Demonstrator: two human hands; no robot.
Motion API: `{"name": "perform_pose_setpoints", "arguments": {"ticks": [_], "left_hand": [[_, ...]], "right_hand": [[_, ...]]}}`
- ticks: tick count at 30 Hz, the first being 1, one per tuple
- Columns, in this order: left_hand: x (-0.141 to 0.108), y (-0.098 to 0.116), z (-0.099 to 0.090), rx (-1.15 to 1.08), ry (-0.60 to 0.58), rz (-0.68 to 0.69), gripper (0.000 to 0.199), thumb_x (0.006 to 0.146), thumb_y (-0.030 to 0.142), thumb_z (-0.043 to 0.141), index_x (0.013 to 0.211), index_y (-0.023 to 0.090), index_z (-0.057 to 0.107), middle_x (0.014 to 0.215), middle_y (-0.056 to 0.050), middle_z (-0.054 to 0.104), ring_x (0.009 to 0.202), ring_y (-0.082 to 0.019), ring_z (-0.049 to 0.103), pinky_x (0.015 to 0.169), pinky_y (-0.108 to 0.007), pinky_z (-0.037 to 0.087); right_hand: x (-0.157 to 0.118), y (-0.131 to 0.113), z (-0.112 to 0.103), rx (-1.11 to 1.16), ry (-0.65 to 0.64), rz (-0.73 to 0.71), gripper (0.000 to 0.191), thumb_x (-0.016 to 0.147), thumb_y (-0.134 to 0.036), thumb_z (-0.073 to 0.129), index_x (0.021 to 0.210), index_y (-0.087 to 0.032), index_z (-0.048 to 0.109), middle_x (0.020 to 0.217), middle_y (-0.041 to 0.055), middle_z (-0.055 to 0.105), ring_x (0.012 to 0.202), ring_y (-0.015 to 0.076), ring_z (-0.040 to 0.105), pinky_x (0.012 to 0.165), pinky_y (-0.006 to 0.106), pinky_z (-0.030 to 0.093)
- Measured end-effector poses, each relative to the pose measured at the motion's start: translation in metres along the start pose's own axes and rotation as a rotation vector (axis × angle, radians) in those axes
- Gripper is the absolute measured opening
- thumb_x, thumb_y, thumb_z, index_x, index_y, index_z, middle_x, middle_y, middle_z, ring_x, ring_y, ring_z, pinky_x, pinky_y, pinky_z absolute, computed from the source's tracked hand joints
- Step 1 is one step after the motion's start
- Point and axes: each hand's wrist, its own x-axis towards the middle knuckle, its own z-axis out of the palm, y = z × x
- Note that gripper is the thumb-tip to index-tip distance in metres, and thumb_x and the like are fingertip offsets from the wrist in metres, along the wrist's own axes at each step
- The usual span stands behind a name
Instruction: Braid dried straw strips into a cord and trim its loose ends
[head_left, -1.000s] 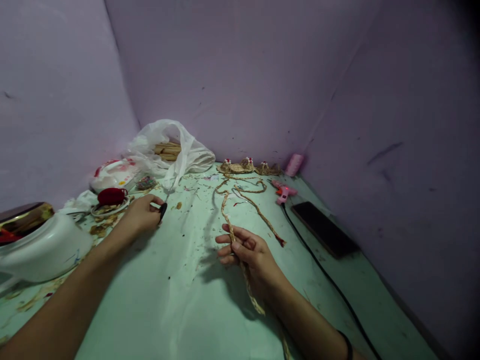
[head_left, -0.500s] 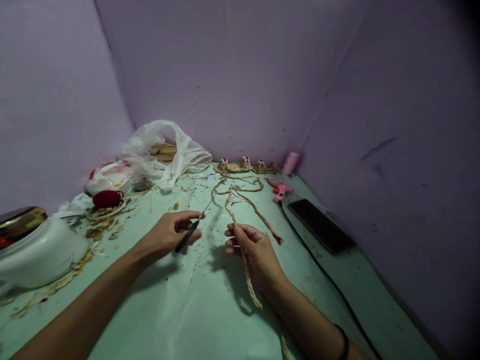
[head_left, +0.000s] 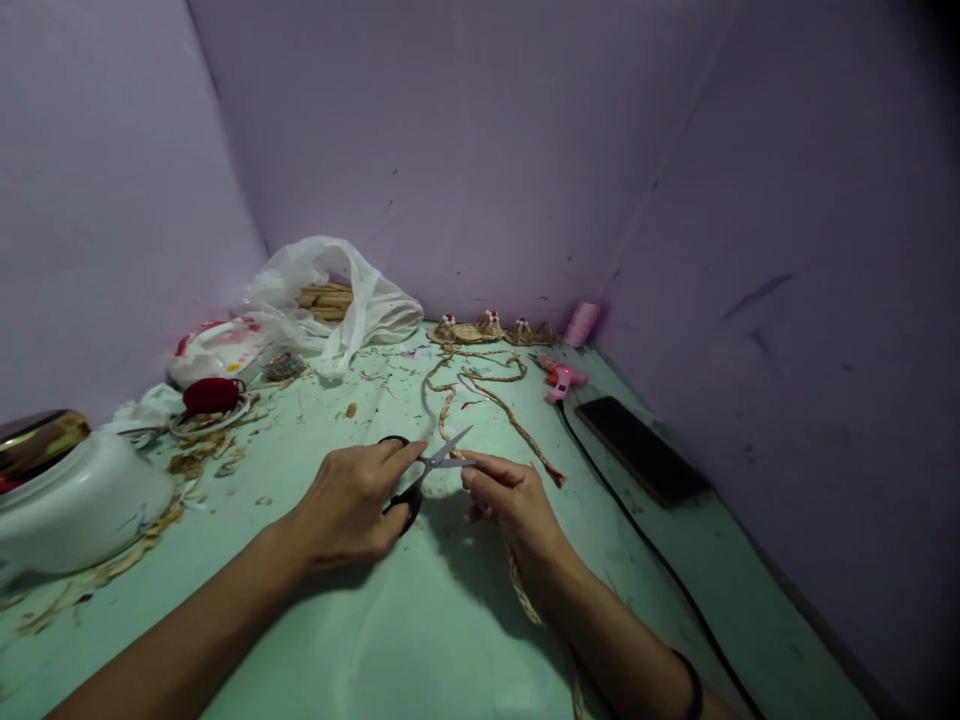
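My left hand point(head_left: 365, 500) has its fingers in the black handles of a pair of scissors point(head_left: 433, 464). The blades are spread and point right, reaching the fingertips of my right hand point(head_left: 510, 505). Between thumb and fingers my right hand pinches a braided straw cord point(head_left: 446, 412). One stretch of the cord runs away from the fingers toward the back, close by the blades, and its tail hangs below the palm. Another length of the cord lies on the table with a reddish end. Whether the blades touch the cord I cannot tell.
A pink glue gun point(head_left: 561, 376) with a black cable and a dark phone point(head_left: 641, 450) lie at right. Small woven pieces point(head_left: 487, 330) and a pink spool point(head_left: 581, 325) stand along the back. A plastic bag point(head_left: 360, 300), red pouch point(head_left: 212, 396) and white pot point(head_left: 90, 505) line the left.
My left hand has moved right to the cord, and the scissors have turned and opened, with fingers now in the handles. My right hand keeps its pinch, its fingers slightly higher.
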Motion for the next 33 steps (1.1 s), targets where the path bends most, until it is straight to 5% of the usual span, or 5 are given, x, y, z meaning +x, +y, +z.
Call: {"name": "perform_pose_setpoints", "arguments": {"ticks": [16, 23, 27, 30, 33], "left_hand": [[-0.004, -0.006, 0.005, 0.113, -0.065, 0.104, 0.061, 0.069, 0.012, 0.040, 0.129, 0.017, 0.034, 0.086, -0.007, 0.061, 0.068, -0.017, 0.058, 0.056, -0.028, 0.043], [-0.003, -0.003, -0.001, -0.124, -0.105, 0.080, 0.051, 0.071, 0.009, 0.037, 0.120, 0.020, 0.046, 0.078, -0.003, 0.065, 0.063, -0.013, 0.058, 0.056, -0.022, 0.041], [-0.001, -0.006, -0.006, -0.306, -0.011, -0.078, 0.041, 0.070, 0.014, 0.042, 0.107, 0.018, 0.057, 0.077, -0.001, 0.065, 0.064, -0.010, 0.056, 0.062, -0.018, 0.042], [0.000, -0.009, -0.005, -0.291, 0.071, -0.170, 0.040, 0.068, 0.018, 0.045, 0.106, 0.019, 0.058, 0.088, -0.003, 0.066, 0.075, -0.014, 0.058, 0.070, -0.021, 0.043], [0.001, -0.007, -0.005, -0.196, 0.016, -0.129, 0.047, 0.067, 0.019, 0.046, 0.113, 0.022, 0.053, 0.099, -0.004, 0.064, 0.086, -0.018, 0.058, 0.077, -0.028, 0.043]], "right_hand": [[-0.004, -0.003, 0.001, 0.005, -0.106, 0.057, 0.017, 0.058, -0.025, 0.066, 0.070, -0.013, 0.071, 0.047, -0.0056, 0.036, 0.045, 0.0057, 0.031, 0.042, 0.021, 0.045], [-0.001, -0.003, -0.001, 0.011, -0.080, 0.041, 0.020, 0.056, -0.026, 0.068, 0.071, -0.013, 0.070, 0.046, -0.0061, 0.039, 0.045, 0.0059, 0.034, 0.046, 0.025, 0.047], [0.001, -0.002, 0.001, 0.072, -0.026, 0.074, 0.015, 0.054, -0.022, 0.066, 0.066, -0.013, 0.067, 0.053, -0.0032, 0.050, 0.045, 0.0062, 0.040, 0.049, 0.026, 0.048], [0.002, -0.003, 0.002, 0.054, 0.023, 0.127, 0.011, 0.052, -0.014, 0.059, 0.061, -0.013, 0.063, 0.056, -0.0011, 0.054, 0.043, 0.0053, 0.039, 0.038, 0.018, 0.036], [0.002, -0.006, 0.001, 0.020, 0.020, 0.166, 0.018, 0.053, -0.015, 0.056, 0.069, -0.012, 0.065, 0.055, -0.0024, 0.053, 0.037, 0.0022, 0.024, 0.032, 0.016, 0.015]]}}
